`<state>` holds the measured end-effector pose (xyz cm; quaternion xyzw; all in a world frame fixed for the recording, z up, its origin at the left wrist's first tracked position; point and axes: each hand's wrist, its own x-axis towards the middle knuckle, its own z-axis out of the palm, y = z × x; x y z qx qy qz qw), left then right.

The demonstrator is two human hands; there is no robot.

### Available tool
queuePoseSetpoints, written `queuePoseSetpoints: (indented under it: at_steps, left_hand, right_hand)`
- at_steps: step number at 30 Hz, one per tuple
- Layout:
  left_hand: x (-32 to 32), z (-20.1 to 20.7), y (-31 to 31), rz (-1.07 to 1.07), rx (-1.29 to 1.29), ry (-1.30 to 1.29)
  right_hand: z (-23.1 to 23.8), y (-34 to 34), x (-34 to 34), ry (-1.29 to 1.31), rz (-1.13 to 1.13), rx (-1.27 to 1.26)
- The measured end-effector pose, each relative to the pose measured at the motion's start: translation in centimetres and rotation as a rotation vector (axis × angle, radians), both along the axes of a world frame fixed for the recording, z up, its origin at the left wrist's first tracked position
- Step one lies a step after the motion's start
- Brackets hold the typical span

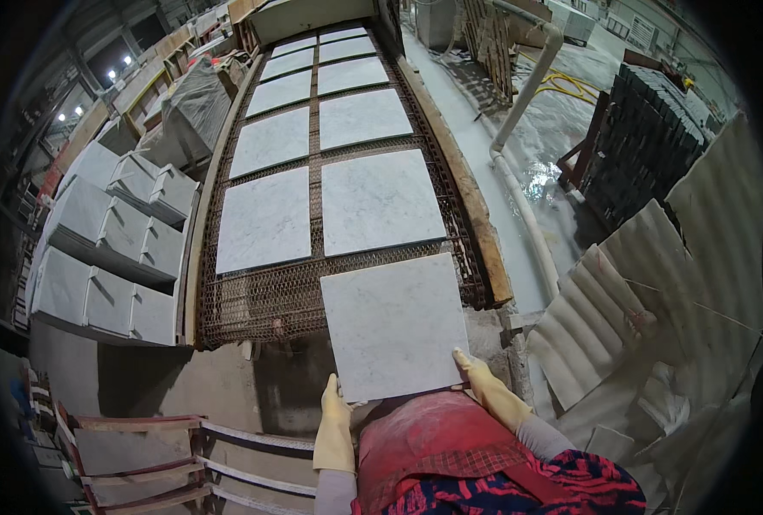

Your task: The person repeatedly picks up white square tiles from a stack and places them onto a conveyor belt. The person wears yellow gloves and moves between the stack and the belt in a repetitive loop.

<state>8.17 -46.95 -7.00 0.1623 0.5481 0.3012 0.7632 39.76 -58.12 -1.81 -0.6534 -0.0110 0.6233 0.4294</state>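
Observation:
A square white-grey marble tile [396,326] is held level between my two hands, its far edge over the near end of a metal mesh conveyor [265,309]. My left hand [333,421], in a cream rubber glove, grips the tile's near left corner. At the right edge, near its close corner, my gloved right hand [484,384] holds it too; the fingers under the tile are hidden. Two rows of like tiles lie on the belt, the closest being a left tile [265,219] and a right tile [381,202].
Stacks of marble tiles [81,210] stand left of the conveyor. Wooden rails [476,219] edge the belt. A white pipe [527,215] runs along its right, beside wet floor. Corrugated sheets [613,300] lean at right, near a dark slab stack [643,137]. A slatted rack [141,463] is lower left.

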Motion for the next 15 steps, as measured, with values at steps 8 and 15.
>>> queuePoseSetpoints:
  at_steps: [8,15]
  left_hand:
    - [1.1,0.9,-2.6,0.048,-0.106,-0.133]
    - [-0.3,-1.0,-2.0,0.056,-0.35,-0.26]
  right_hand:
    - [-0.9,-0.1,0.3,-0.03,0.022,-0.012]
    - [1.0,1.5,-0.7,-0.063,0.057,-0.035]
